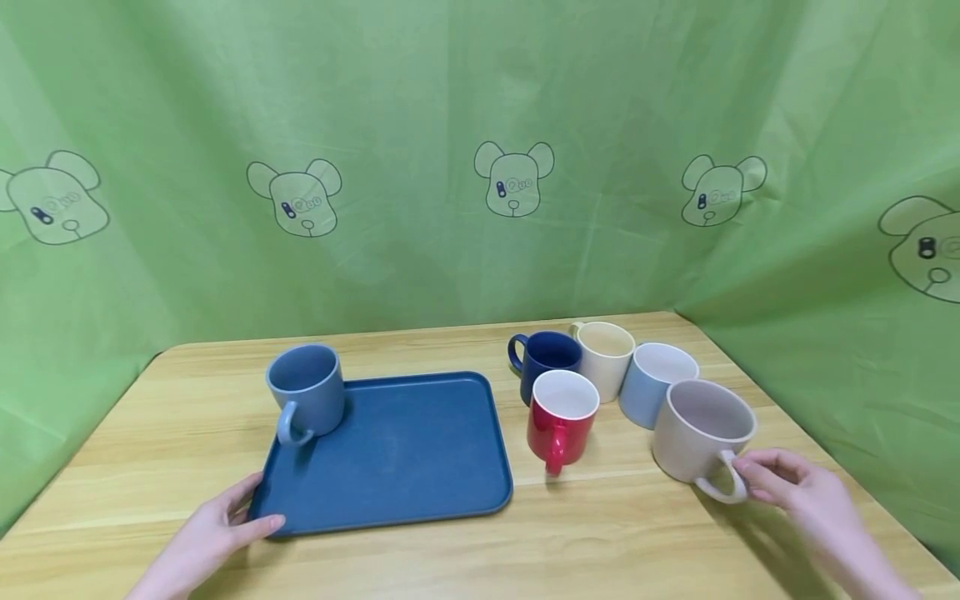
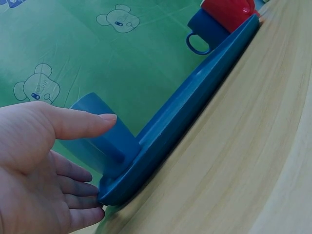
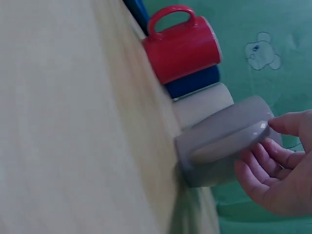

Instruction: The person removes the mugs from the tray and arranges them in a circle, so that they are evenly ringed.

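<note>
At the near left corner of a dark blue tray (image 1: 397,458), my left hand (image 1: 213,533) has its fingers along the outer edge and its thumb above the rim. The left wrist view shows those fingers fairly straight, touching the corner. A blue-grey mug (image 1: 318,396) stands on the tray's far left part. On the right, my right hand (image 1: 802,492) pinches the handle of a greyish-beige mug (image 1: 686,442) between thumb and fingers. In the right wrist view this mug (image 3: 219,151) is upright relative to the table, at or very near its surface.
Between tray and held mug stands a red mug (image 1: 551,437) with a white inside. Behind it are a navy mug (image 1: 536,375) and a cream mug (image 1: 607,375). A light blue mug (image 1: 645,396) is just behind the held one. Green curtain (image 1: 405,250) surrounds the wooden table (image 1: 585,542).
</note>
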`<state>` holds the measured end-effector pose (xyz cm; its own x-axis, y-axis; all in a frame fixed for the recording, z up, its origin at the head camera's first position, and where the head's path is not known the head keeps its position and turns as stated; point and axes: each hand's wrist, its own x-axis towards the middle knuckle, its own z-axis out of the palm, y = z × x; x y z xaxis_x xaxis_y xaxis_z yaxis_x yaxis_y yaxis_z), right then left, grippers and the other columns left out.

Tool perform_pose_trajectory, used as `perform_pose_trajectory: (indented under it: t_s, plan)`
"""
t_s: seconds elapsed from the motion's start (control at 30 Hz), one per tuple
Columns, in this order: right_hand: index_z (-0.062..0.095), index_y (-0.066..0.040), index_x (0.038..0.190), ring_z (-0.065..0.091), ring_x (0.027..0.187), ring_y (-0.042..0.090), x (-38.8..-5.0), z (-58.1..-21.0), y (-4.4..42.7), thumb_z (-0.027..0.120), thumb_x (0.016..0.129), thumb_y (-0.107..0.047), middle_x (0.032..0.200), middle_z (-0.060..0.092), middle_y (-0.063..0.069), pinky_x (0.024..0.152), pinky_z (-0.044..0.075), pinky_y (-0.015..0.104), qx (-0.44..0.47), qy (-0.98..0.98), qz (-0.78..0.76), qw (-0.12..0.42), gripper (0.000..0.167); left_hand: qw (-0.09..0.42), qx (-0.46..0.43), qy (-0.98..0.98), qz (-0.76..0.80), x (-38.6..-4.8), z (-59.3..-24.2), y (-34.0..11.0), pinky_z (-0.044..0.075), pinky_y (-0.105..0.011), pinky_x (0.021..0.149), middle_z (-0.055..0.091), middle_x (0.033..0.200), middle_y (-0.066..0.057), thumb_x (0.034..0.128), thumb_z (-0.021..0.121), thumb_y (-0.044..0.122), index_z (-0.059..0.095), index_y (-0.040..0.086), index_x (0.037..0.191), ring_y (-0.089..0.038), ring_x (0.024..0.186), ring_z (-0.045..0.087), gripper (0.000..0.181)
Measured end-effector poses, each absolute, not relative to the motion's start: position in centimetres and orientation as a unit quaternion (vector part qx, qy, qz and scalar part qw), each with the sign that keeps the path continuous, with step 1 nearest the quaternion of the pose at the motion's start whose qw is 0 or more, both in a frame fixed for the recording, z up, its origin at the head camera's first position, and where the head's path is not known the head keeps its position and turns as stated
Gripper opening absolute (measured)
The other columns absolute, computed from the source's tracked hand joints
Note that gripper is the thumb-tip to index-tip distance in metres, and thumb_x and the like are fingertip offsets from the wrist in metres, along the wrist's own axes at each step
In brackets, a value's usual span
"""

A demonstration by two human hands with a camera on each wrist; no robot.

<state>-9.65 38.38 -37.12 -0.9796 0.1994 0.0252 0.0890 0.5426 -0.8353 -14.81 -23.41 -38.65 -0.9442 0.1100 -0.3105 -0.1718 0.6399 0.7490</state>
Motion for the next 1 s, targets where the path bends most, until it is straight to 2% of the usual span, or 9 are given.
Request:
perform_pose_trajectory:
  t_s: [0.1, 0.23, 0.4, 0.57, 0.67, 0.83, 0.9, 1.0]
  plan:
    - [0.066, -0.012, 0.099, 0.065, 0.077, 0.004, -10.0, -36.8, 38.8, 0.059, 0.092, -0.016, 0.088, 0.067, -0.016, 0.068, 0.05, 0.015, -0.046, -0.849, 0.516, 0.1, 0.011, 0.168, -0.022, 0.889, 0.426, -14.8, -38.6, -23.4, 0.035, -0.058, 0.098, 0.016, 0.141, -0.038, 0.0878, 0.061, 0.042, 0.017, -0.018, 0.138, -0.053, 0.125, 0.028, 0.089]
    - [0.067, -0.023, 0.096, 0.065, 0.077, 0.004, -9.8, -33.8, 37.1, 0.058, 0.092, -0.01, 0.088, 0.067, -0.017, 0.067, 0.048, 0.013, -0.031, -0.847, 0.517, 0.119, 0.016, 0.163, -0.02, 0.891, 0.423, -14.7, -38.6, -23.5, 0.034, -0.058, 0.098, 0.016, 0.141, -0.038, 0.0878, 0.061, 0.042, 0.018, -0.018, 0.138, -0.053, 0.126, 0.027, 0.089]
    - [0.066, -0.019, 0.106, 0.063, 0.08, 0.003, -10.5, -31.1, 34.8, 0.057, 0.093, -0.012, 0.094, 0.065, -0.019, 0.069, 0.041, 0.01, -0.007, -0.861, 0.495, 0.119, 0.017, 0.158, -0.015, 0.893, 0.421, -14.6, -38.7, -23.6, 0.035, -0.057, 0.098, 0.017, 0.141, -0.038, 0.0879, 0.06, 0.042, 0.018, -0.018, 0.138, -0.052, 0.126, 0.027, 0.089]
    - [0.065, -0.017, 0.112, 0.063, 0.084, 0.004, -11.7, -29.3, 31.5, 0.057, 0.093, -0.013, 0.099, 0.066, -0.017, 0.072, 0.046, 0.012, 0.05, -0.864, 0.488, 0.117, 0.021, 0.158, -0.014, 0.891, 0.425, -14.7, -38.7, -23.5, 0.035, -0.057, 0.098, 0.017, 0.141, -0.038, 0.0877, 0.061, 0.042, 0.018, -0.018, 0.138, -0.053, 0.126, 0.027, 0.089]
    - [0.063, -0.013, 0.115, 0.061, 0.088, 0.003, -12.3, -28.3, 29.0, 0.058, 0.093, -0.02, 0.101, 0.066, -0.014, 0.075, 0.045, 0.013, 0.065, -0.875, 0.468, 0.105, 0.024, 0.162, -0.018, 0.888, 0.429, -14.8, -38.6, -23.4, 0.034, -0.058, 0.098, 0.017, 0.142, -0.038, 0.0871, 0.061, 0.043, 0.018, -0.017, 0.138, -0.053, 0.126, 0.026, 0.09]
    - [0.058, -0.002, 0.121, 0.06, 0.097, 0.007, -13.8, -27.1, 24.8, 0.059, 0.092, -0.029, 0.111, 0.065, 0.002, 0.082, 0.047, 0.02, 0.091, -0.874, 0.474, 0.059, 0.04, 0.17, -0.03, 0.874, 0.453, -14.8, -38.4, -23.3, 0.035, -0.057, 0.098, 0.015, 0.142, -0.038, 0.0854, 0.064, 0.042, 0.017, -0.015, 0.14, -0.053, 0.127, 0.024, 0.092]
    - [0.057, -0.002, 0.123, 0.061, 0.1, 0.013, -14.5, -26.8, 23.2, 0.059, 0.092, -0.03, 0.114, 0.064, 0.009, 0.086, 0.047, 0.026, 0.098, -0.862, 0.497, 0.031, 0.042, 0.169, -0.031, 0.869, 0.464, -14.8, -38.4, -23.2, 0.035, -0.056, 0.099, 0.015, 0.142, -0.038, 0.0851, 0.065, 0.041, 0.016, -0.015, 0.14, -0.052, 0.127, 0.024, 0.092]
    - [0.058, -0.002, 0.12, 0.061, 0.099, 0.021, -15.5, -26.6, 20.9, 0.06, 0.091, -0.031, 0.113, 0.064, 0.012, 0.088, 0.047, 0.034, 0.114, -0.855, 0.506, 0.007, 0.041, 0.163, -0.031, 0.867, 0.469, -14.7, -38.4, -23.2, 0.035, -0.055, 0.099, 0.015, 0.142, -0.038, 0.0848, 0.066, 0.04, 0.016, -0.014, 0.14, -0.051, 0.127, 0.026, 0.092]
